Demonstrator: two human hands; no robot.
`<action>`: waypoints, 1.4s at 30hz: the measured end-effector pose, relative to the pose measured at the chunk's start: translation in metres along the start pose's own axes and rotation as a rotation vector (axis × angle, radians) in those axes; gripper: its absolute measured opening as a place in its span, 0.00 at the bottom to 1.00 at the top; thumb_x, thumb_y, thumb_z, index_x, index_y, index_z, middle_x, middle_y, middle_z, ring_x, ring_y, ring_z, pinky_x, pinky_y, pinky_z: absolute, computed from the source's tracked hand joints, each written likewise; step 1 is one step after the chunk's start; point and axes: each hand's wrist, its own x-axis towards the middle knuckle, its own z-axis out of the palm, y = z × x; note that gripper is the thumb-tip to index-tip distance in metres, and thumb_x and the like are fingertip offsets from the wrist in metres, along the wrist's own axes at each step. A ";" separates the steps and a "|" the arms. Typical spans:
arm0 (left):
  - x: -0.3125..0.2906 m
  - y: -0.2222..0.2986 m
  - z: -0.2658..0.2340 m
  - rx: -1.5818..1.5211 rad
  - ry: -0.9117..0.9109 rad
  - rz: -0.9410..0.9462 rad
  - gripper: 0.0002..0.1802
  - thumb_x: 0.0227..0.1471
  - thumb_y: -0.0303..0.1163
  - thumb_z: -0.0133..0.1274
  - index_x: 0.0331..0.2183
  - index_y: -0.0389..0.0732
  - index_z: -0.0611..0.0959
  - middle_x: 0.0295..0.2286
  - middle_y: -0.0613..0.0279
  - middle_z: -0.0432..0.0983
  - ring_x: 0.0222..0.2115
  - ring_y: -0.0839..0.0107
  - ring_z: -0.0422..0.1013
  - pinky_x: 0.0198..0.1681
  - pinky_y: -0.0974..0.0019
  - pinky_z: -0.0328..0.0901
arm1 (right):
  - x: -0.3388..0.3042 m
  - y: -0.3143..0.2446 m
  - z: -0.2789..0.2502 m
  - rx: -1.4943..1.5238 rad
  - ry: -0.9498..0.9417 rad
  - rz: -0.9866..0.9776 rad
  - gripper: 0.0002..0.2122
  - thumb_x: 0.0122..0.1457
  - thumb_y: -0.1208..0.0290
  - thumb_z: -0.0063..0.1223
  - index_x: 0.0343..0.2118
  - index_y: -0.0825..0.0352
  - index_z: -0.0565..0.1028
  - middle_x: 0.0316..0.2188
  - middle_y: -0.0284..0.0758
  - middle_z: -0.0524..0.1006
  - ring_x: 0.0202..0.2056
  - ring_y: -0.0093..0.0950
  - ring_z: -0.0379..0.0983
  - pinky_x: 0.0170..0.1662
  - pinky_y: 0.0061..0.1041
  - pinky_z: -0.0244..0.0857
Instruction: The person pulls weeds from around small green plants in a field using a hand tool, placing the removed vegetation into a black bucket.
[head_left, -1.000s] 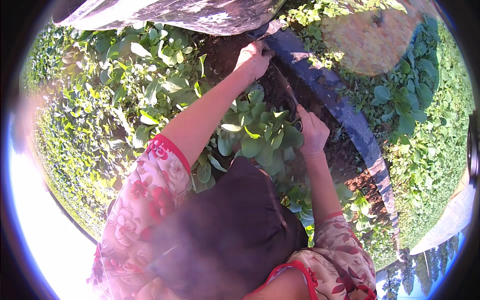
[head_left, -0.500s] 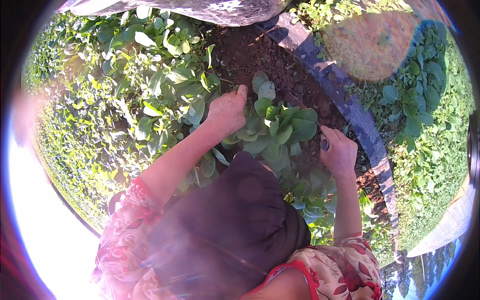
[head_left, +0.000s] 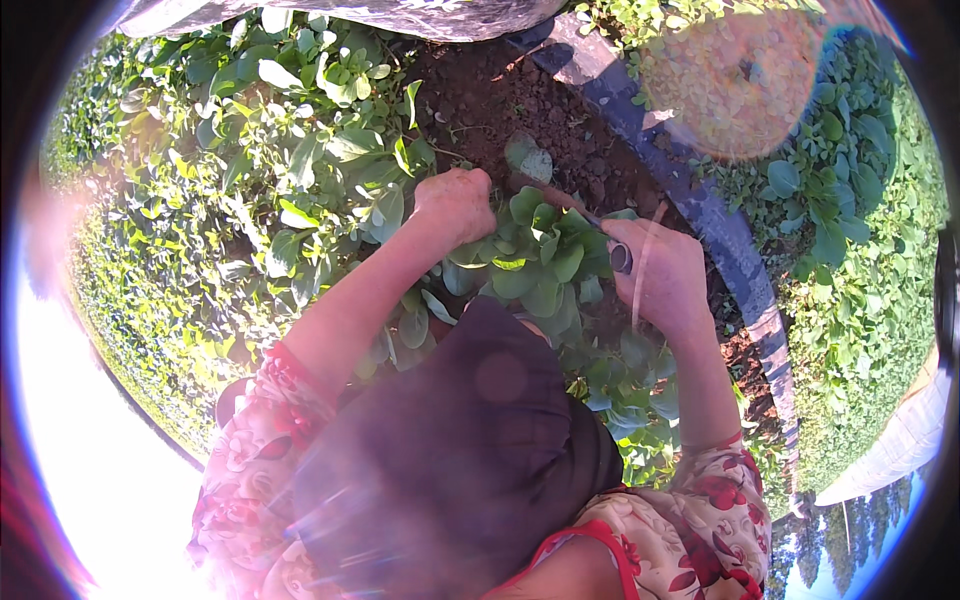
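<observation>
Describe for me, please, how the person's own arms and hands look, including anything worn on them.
The bare left hand and bare right hand show no gloves, and the forearms are uncovered. The short, pale pink fabric left sleeve has red and pink flowers, partly washed out by glare. The short, pale floral fabric right sleeve shows dark red blooms and red edging.

We're head-mounted at the left fisheye, staring straight down at close range: left hand (head_left: pixel 455 205) and right hand (head_left: pixel 660 270) sit just above mid-picture, arms (head_left: pixel 365 290) below them, sleeves (head_left: pixel 720 500) near the lower edge, and we're so wide that even trees (head_left: pixel 850 540) show at bottom right!
</observation>
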 end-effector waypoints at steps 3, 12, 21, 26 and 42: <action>-0.001 -0.003 0.008 -0.059 0.059 -0.011 0.19 0.42 0.35 0.51 0.38 0.40 0.80 0.39 0.50 0.76 0.42 0.55 0.73 0.45 0.56 0.67 | -0.004 0.003 0.000 -0.089 -0.117 0.082 0.08 0.45 0.74 0.52 0.31 0.62 0.78 0.25 0.37 0.77 0.27 0.40 0.74 0.30 0.36 0.68; -0.002 0.011 0.009 0.059 0.068 0.011 0.18 0.47 0.37 0.50 0.40 0.39 0.78 0.43 0.54 0.74 0.45 0.60 0.72 0.46 0.61 0.67 | -0.002 -0.004 0.015 -0.058 -0.173 0.156 0.09 0.45 0.75 0.50 0.31 0.63 0.78 0.27 0.39 0.78 0.30 0.41 0.75 0.33 0.37 0.68; 0.012 0.002 0.020 -0.140 0.179 -0.007 0.13 0.47 0.35 0.52 0.35 0.40 0.82 0.37 0.51 0.77 0.41 0.57 0.74 0.45 0.59 0.68 | -0.002 0.013 0.044 -0.013 -0.090 0.186 0.09 0.46 0.75 0.51 0.32 0.65 0.79 0.27 0.42 0.78 0.30 0.43 0.75 0.34 0.36 0.69; 0.029 -0.021 0.046 -0.510 0.224 -0.036 0.15 0.46 0.36 0.55 0.37 0.40 0.82 0.36 0.48 0.78 0.39 0.57 0.74 0.44 0.58 0.68 | -0.006 0.049 0.071 0.342 -0.057 0.282 0.09 0.50 0.73 0.49 0.32 0.65 0.79 0.27 0.43 0.78 0.31 0.43 0.75 0.35 0.33 0.69; 0.015 -0.038 0.061 -1.561 0.048 -0.046 0.10 0.46 0.27 0.54 0.33 0.33 0.80 0.30 0.56 0.77 0.28 0.69 0.74 0.31 0.66 0.70 | -0.009 0.057 0.085 0.532 -0.016 0.265 0.10 0.50 0.74 0.49 0.34 0.64 0.80 0.29 0.43 0.78 0.32 0.40 0.76 0.36 0.28 0.69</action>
